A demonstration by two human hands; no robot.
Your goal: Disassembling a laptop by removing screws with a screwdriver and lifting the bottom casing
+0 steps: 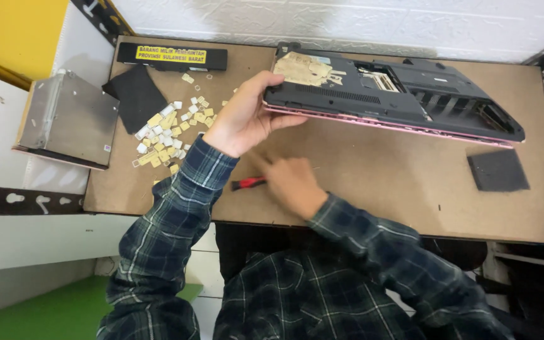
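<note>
- Mid-teardown, by the look of it: laptop base [398,94] is flipped underside up, bottom hatches off, bays exposed.
- My left hand [240,116] is clamped on the laptop's left end, thumb on top, fingers wrapped under the pink edge, tilting that end up off the table [379,182].
- The laptop runs along the table's back edge, from about the middle towards the back right corner; right end looks to be resting on the board.
- My right hand [291,182] sits near the front edge, roughly centre-left, below and in front of the lifted end, well apart from the laptop.
- That hand is half curled over a red-and-black screwdriver [248,183]; the handle sticks out left of the fingers. It's blurred, so I can't tell if I've actually gripped it or am only touching it.
- Next move, as I judge it: firm grip on the driver, bring the tip up to the underside while the left hand steadies the shell.
- Loose keycaps [168,132] are scattered at the back left; the long black battery [171,56] lies along the back left edge.
- Black foam pad [135,94] is beside the keycaps, another dark pad [497,170] at the right edge.
- Silver optical drive [67,119] sits off the table's left side.
</note>
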